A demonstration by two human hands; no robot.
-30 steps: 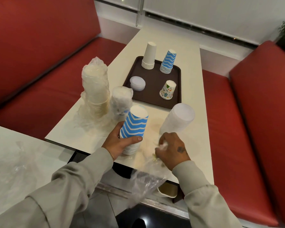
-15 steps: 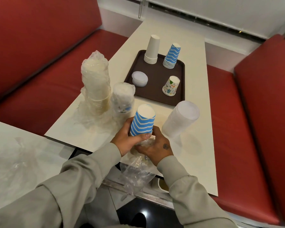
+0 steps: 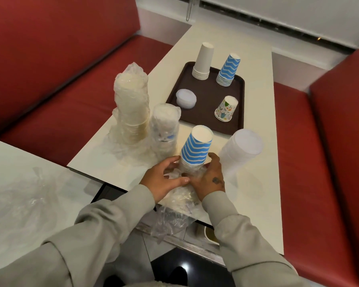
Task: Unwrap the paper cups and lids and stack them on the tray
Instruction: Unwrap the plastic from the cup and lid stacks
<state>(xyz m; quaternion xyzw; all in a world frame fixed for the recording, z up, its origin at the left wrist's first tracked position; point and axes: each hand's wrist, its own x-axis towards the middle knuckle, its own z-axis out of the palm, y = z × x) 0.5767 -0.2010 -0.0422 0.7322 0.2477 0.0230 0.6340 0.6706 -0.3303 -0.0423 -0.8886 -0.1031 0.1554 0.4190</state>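
Observation:
An upside-down stack of blue-striped cups (image 3: 197, 146) stands near the table's front edge. Its clear plastic wrap (image 3: 180, 197) is bunched round the base and trails over the edge. My left hand (image 3: 164, 179) pinches the wrap at the stack's left foot. My right hand (image 3: 208, 179) curls round the base from the right. Further back, the brown tray (image 3: 205, 119) carries a white cup stack (image 3: 203, 59), another blue-striped stack (image 3: 228, 69), a low pile of lids (image 3: 186, 98) and a patterned cup (image 3: 226, 108).
Two wrapped stacks stand left of my hands: a tall cream one (image 3: 132, 108) and a shorter one (image 3: 165, 129). A frosted pile of lids (image 3: 240, 150) leans close on the right. Red benches flank the table; crumpled plastic (image 3: 29, 195) lies on the near left table.
My left hand slid from the stack's side down to its base. My right hand came from the table to the base, and the wrap is pushed lower.

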